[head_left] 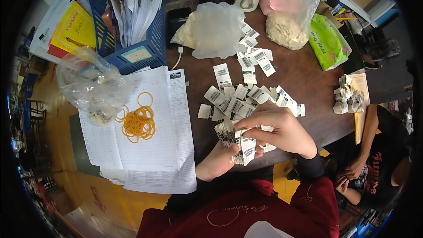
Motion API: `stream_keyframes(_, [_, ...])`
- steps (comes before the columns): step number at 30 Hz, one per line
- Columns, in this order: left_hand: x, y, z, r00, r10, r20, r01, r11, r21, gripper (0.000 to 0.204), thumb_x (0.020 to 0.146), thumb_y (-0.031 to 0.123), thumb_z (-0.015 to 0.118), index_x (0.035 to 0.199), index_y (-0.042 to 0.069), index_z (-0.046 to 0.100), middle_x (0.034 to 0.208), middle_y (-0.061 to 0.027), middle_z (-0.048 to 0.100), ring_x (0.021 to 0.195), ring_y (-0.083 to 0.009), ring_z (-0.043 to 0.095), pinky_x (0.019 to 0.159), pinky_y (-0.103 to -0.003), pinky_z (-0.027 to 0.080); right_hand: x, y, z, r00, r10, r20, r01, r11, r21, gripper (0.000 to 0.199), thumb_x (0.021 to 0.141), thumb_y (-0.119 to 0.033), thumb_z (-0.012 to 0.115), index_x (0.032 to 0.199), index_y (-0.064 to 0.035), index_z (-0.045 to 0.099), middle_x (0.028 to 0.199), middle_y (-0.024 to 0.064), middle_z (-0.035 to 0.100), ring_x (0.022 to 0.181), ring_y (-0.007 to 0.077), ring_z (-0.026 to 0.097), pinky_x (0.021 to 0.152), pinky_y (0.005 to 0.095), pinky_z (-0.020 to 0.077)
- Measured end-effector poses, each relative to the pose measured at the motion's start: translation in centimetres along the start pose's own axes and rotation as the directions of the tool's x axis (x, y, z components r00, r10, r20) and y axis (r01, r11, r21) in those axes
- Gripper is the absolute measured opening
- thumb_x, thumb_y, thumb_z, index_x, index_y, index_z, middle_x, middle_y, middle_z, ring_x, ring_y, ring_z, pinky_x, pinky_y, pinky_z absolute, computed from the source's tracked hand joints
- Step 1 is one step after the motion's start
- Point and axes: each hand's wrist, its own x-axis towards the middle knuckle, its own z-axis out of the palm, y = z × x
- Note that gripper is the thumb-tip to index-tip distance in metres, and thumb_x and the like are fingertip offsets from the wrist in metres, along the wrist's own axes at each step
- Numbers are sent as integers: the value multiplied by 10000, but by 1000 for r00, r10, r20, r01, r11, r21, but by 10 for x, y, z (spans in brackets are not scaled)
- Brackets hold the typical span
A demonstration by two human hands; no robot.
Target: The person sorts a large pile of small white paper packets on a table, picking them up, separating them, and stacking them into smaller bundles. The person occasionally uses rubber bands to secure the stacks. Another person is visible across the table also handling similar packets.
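Observation:
My left hand (218,162) is closed around a thick stack of white printed labels (225,134) near the table's front edge. Over the same stack, my right hand (280,128) pinches a label (249,147) at its top edge; the fingertips partly hide the hold. Just beyond both hands lies a loose pile of similar labels (240,105), overlapping at various angles. More labels (264,64) are scattered farther back, in front of a white plastic bag (219,31).
Left of my hands, orange rubber bands (139,123) lie on gridded papers (163,150) beside a clear plastic bag (90,83). A blue file basket (136,57) stands behind. Bundled labels (348,97), a green tissue pack (328,44) and another seated person (374,158) are at the right.

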Motion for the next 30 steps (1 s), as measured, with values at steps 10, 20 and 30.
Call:
stream_keyframes(10, [2,-2,7,992,127,-11,-128,982,-142,469,919,243,676,1307,49,496,1096,-44,579,1043,-175,577,946,-363,465,52,88,-53,934,136,-329,-146,989,-5,388,857,-13,650,1240,39,603,1218,170,645,1104,257,615,966,352,463])
stream_keyframes(20, [-10,9,-12,983,182,-13,-150,849,507,385,992,288,577,1284,47,510,1099,-72,590,1047,-189,538,1002,-339,403,76,161,-71,986,147,-73,-164,852,-496,592,808,33,679,1364,52,473,1303,188,547,1203,288,528,1052,374,396])
stream_keyframes(30, [-19,23,-18,971,236,-22,-194,842,503,382,985,274,587,1285,49,512,1097,-66,589,1049,-183,539,998,-338,407,101,125,-39,986,122,-115,-163,869,-467,562,822,32,669,1351,47,483,1262,168,563,1157,260,540,1014,356,409])
